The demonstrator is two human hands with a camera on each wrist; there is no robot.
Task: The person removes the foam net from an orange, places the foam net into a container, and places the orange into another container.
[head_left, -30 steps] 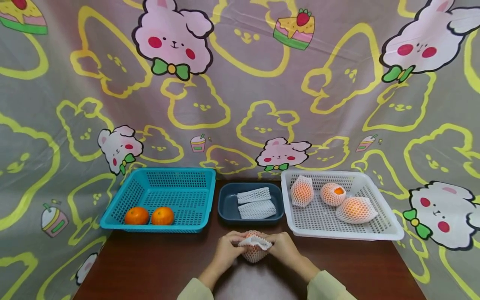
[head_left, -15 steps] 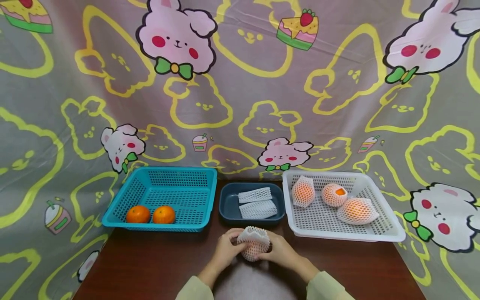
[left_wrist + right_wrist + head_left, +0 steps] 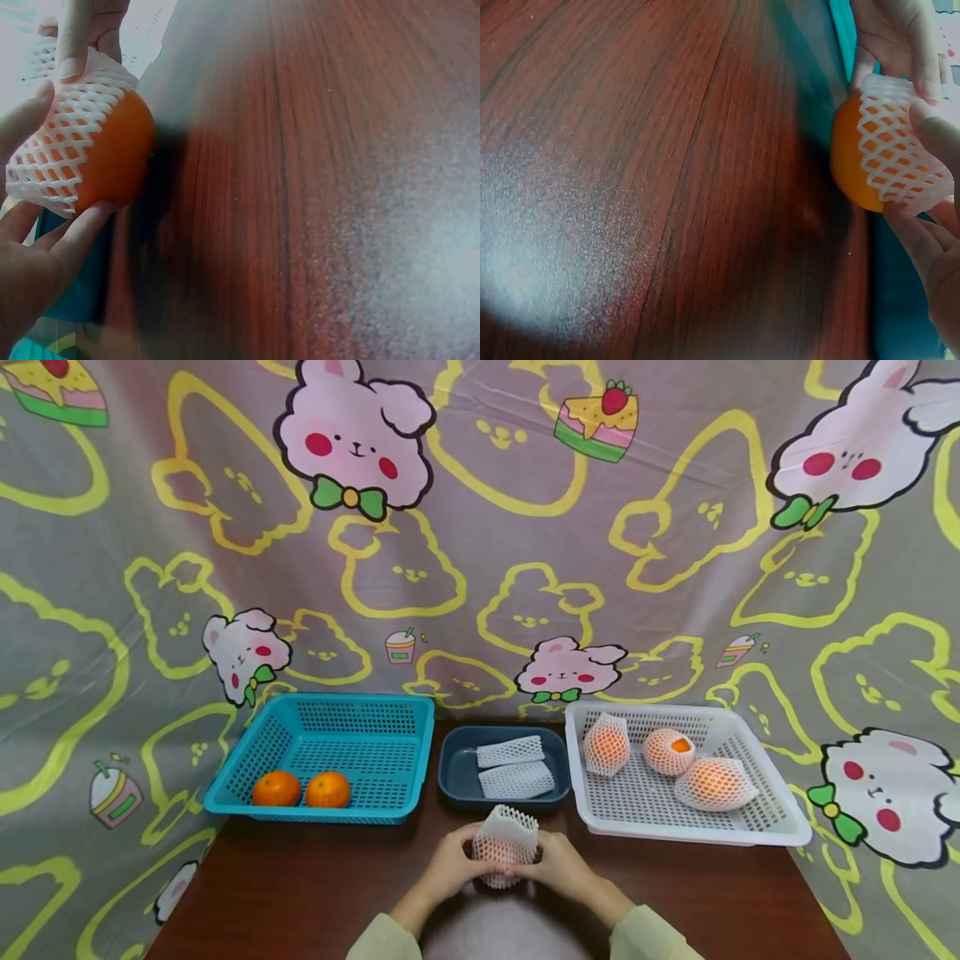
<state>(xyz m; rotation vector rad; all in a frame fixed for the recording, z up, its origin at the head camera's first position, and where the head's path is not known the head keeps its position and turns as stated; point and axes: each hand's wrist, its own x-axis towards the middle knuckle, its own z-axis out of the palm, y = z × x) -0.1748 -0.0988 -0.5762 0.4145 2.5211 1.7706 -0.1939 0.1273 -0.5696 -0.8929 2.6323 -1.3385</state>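
Observation:
Over the front of the table, both hands hold an orange (image 3: 124, 150) in a white foam net sleeve (image 3: 506, 839). The net stands up above the fruit with its mouth at the top. My left hand (image 3: 452, 862) grips the left side, and my right hand (image 3: 561, 865) the right, with the thumbs on the near face of the net. Both wrist views show the orange's underside bare, outside the net (image 3: 891, 142). Fingertips touch the fruit near the net's lower edge. Part of the far fingers is hidden behind the fruit.
A teal basket (image 3: 375, 816) at left holds two bare oranges (image 3: 327, 790). Behind the hands, a dark blue tray (image 3: 457, 777) contains two flat foam nets (image 3: 516, 779). At right, a white basket (image 3: 675, 832) holds three netted oranges (image 3: 716, 782). A patterned cloth (image 3: 480, 552) hangs behind.
The net's mouth, folded over between the fingers a second ago, now stands upright above the orange. Both hands have shifted from the net's upper edge down onto the fruit's sides.

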